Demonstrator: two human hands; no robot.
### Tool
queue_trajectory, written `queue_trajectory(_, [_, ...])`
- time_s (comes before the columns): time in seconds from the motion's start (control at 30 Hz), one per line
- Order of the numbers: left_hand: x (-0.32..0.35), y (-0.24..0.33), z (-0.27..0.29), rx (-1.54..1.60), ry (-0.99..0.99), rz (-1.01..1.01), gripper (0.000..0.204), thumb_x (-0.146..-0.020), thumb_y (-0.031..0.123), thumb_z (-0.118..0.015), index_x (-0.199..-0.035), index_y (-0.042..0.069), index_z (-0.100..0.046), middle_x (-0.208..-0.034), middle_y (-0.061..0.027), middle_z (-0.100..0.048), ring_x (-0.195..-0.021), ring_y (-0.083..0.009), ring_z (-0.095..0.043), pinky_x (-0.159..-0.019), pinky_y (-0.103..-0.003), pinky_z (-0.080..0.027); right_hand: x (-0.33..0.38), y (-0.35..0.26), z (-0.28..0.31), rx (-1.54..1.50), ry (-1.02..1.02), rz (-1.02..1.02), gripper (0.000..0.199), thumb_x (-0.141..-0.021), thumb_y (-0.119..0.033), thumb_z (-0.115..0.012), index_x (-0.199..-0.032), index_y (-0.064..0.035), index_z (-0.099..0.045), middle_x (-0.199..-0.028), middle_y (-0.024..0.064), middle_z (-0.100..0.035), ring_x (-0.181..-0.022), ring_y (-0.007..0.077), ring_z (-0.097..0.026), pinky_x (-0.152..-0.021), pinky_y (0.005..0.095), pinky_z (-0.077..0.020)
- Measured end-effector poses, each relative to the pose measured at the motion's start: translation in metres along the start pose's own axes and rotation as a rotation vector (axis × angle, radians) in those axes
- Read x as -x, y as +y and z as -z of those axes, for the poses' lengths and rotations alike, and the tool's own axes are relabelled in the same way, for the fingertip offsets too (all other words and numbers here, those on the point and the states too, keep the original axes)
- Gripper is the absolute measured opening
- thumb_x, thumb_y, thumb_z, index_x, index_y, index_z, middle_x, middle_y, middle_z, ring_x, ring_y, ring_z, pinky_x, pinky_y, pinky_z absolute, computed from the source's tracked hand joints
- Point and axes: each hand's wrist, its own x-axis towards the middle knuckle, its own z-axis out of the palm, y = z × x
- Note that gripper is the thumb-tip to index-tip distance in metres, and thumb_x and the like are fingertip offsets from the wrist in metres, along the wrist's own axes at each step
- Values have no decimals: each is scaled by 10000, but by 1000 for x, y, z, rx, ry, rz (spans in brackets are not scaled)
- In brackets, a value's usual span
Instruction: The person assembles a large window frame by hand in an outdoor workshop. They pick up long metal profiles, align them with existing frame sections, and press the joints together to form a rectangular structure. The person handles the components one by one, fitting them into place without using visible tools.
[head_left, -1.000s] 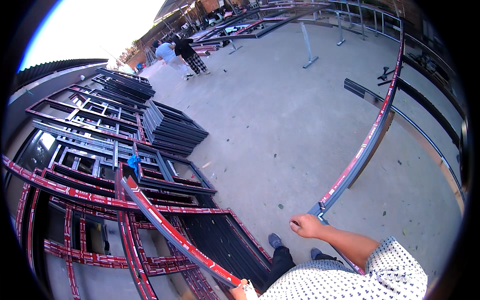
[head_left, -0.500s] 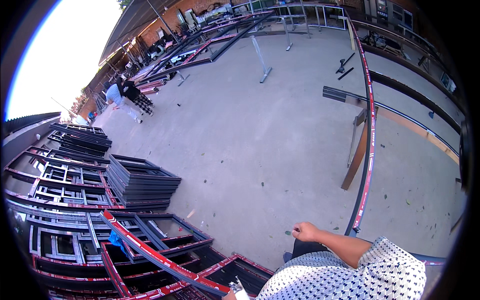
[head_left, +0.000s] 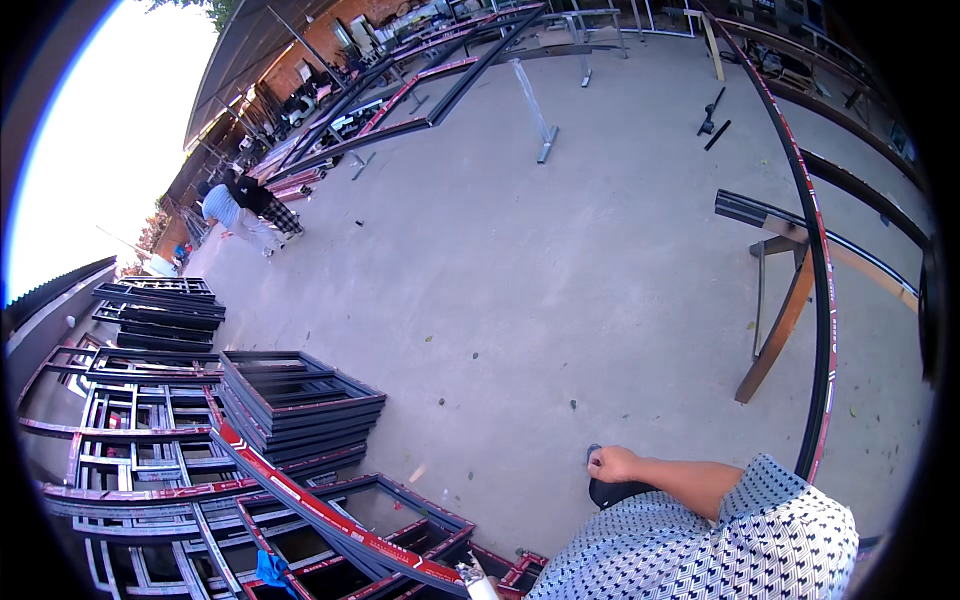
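Observation:
A long dark metal profile (head_left: pixel 330 515) with red protective film slants up and leftward from the lower edge. My left hand (head_left: pixel 508 592) shows only as a sliver at its near end and seems to hold it; the fingers are mostly cut off. Beside this end is a white cylindrical thing with a silvery tip (head_left: pixel 480 585), too small to name. My right hand (head_left: pixel 612 464) is in front of my body, its fingers curled closed with nothing seen in them. Below the profile lie dark window-like frames (head_left: pixel 440 512), some with red film.
A neat stack of dark frames (head_left: pixel 300 405) stands at left. To the right, a long red-filmed bar (head_left: pixel 825 300) passes above a wooden trestle (head_left: pixel 780 325). Two people (head_left: pixel 250 210) are farther off at left. A metal stand (head_left: pixel 540 115) rises from the concrete floor (head_left: pixel 480 250).
My view has shifted: the right-hand bar and trestle moved rightward, the frame stacks lower. The profile at my left hand stayed nearly in place in the picture. My right hand remains curled.

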Motion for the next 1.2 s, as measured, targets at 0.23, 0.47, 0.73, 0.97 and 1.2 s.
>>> queue_trajectory(0.23, [-58, 186, -56, 210, -98, -52, 328, -982, 206, -750, -1120, -84, -686, -851, -122, -708, -568, -231, -646, -519, -405, -521, -131, -143, 106, 87, -79, 259, 380, -1008, -388, -592, -1187, -100, -764, -1050, 197, -790, -1004, 412, -745, -890, 520, -579])
queue_trajectory(0.47, [-131, 391, -134, 324, -128, -100, 200, -834, 34, -802, -987, -29, -690, -855, -45, -691, -734, -159, -653, -690, -359, -525, -213, -205, 143, -43, -158, 350, 463, -1011, -448, -623, -1211, -51, -749, -1096, 206, -791, -1030, 380, -759, -928, 493, -580])
queue_trajectory(0.73, [-237, 610, -244, 246, -365, -265, 100, -860, 87, -781, -860, 2, -729, -761, -9, -678, -665, -108, -612, -597, -338, -476, -354, -280, 196, 152, -415, 422, 765, -980, -569, -655, -1452, 31, -608, -1387, 279, -680, -1309, 422, -650, -1114, 489, -510])
queue_trajectory(0.97, [-281, 837, -334, 189, -579, -362, 98, -868, 63, -778, -896, 15, -697, -811, 1, -662, -718, -101, -608, -642, -320, -481, -478, -358, 281, -321, -401, 485, 959, -913, -568, -810, -1576, 14, -434, -1426, 271, -635, -1360, 367, -609, -1169, 465, -463])
queue_trajectory(1.2, [-304, 1011, -428, 18, -685, -424, 135, -867, 121, -763, -855, 21, -674, -774, -9, -635, -695, -100, -585, -611, -332, -478, -580, -389, 384, -902, -493, 332, 500, -930, -406, -884, -1229, -79, -653, -1077, 16, -674, -1044, 145, -654, -951, 362, -523])
